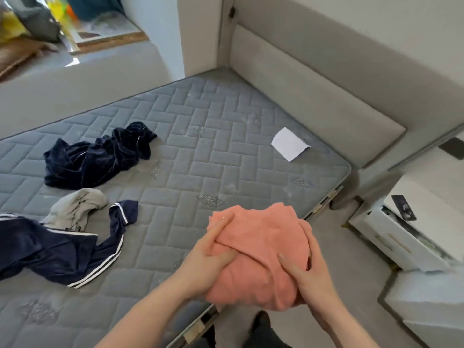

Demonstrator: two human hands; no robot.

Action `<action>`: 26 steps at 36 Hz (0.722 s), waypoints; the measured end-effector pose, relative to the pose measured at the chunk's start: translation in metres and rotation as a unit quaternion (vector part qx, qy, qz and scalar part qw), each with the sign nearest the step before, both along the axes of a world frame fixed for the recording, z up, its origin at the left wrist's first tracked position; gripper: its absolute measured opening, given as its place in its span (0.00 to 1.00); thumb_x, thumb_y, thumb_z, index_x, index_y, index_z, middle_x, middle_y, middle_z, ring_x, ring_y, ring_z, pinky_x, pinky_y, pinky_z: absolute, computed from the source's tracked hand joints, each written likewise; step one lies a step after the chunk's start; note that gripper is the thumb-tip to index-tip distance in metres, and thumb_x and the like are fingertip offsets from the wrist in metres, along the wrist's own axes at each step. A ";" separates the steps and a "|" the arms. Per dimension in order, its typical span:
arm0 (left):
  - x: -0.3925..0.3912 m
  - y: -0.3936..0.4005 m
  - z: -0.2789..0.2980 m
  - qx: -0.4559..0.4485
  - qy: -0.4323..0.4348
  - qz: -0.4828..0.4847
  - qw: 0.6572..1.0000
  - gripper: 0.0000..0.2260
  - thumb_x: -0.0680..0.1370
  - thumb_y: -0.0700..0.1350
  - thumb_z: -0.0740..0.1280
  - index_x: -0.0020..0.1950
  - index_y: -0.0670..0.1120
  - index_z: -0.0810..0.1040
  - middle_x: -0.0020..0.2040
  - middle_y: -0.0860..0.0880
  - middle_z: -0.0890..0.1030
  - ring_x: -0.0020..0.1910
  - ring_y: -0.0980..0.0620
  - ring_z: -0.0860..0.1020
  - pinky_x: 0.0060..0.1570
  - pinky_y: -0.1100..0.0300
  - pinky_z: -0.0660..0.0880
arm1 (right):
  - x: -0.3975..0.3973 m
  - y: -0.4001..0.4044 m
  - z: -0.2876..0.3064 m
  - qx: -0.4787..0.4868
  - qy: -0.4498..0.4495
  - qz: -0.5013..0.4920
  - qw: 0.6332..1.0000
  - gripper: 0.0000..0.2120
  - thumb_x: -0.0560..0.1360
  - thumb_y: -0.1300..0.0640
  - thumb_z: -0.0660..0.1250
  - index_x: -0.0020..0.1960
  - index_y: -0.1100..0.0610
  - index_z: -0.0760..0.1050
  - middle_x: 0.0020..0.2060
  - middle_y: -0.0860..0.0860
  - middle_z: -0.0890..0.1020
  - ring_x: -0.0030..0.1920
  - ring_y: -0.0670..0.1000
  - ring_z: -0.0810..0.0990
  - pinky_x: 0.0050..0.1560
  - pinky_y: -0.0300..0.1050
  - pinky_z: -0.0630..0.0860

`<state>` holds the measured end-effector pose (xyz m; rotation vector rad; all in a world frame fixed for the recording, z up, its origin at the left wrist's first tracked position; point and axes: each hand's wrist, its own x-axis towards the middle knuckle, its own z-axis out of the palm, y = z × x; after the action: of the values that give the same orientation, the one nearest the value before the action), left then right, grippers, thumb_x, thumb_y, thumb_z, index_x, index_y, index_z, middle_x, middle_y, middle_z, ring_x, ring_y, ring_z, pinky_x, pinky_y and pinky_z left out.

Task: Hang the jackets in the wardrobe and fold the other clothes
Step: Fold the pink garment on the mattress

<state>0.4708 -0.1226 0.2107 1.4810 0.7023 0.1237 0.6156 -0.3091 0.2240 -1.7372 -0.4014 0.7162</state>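
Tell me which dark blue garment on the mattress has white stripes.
The navy striped jacket at the near left, next to the grey garment. The velvet navy garment farther back shows no such stripes.

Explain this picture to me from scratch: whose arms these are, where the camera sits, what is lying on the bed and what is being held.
There is no machine here. The camera is worn on a person's head and looks forward and down, so the two bare arms coming in from the bottom edge are that person's own.

Both hands grip a bundled pink garment: the left hand on its left side, the right hand on its right, over the near edge of the bed.

On the bare grey quilted mattress lie a crumpled dark velvety garment, a navy jacket with white stripes, a light grey garment beside it, and a white sheet of paper near the headboard. A white cabinet stands to the right.
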 end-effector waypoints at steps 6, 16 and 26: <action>0.042 -0.031 0.029 0.034 -0.018 -0.087 0.995 0.32 0.72 0.51 0.66 0.71 0.76 0.64 0.62 0.83 0.65 0.60 0.86 0.63 0.51 0.85 0.63 | 0.013 -0.045 0.021 0.029 -0.028 -0.067 0.997 0.43 0.67 0.48 0.77 0.78 0.39 0.62 0.72 0.31 0.70 0.71 0.34 0.69 0.75 0.49 0.67; 0.153 -0.133 0.070 0.102 -0.029 -0.246 0.963 0.33 0.72 0.52 0.67 0.72 0.78 0.62 0.75 0.70 0.63 0.67 0.77 0.66 0.57 0.76 0.65 | 0.063 -0.168 0.039 0.052 -0.048 -0.227 0.971 0.43 0.69 0.50 0.79 0.79 0.40 0.61 0.74 0.35 0.68 0.72 0.36 0.69 0.76 0.52 0.67; 0.280 -0.279 0.108 0.110 -0.107 -0.328 0.932 0.34 0.71 0.49 0.67 0.72 0.76 0.64 0.68 0.80 0.65 0.66 0.81 0.63 0.60 0.74 0.64 | 0.154 -0.323 0.071 0.074 -0.142 -0.336 0.928 0.41 0.70 0.52 0.78 0.78 0.40 0.63 0.72 0.31 0.70 0.72 0.35 0.69 0.74 0.44 0.66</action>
<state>0.7506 -0.4020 0.3188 1.8135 -0.0076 -0.1541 0.7696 -0.6321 0.2947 -1.6854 -0.0311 -0.0597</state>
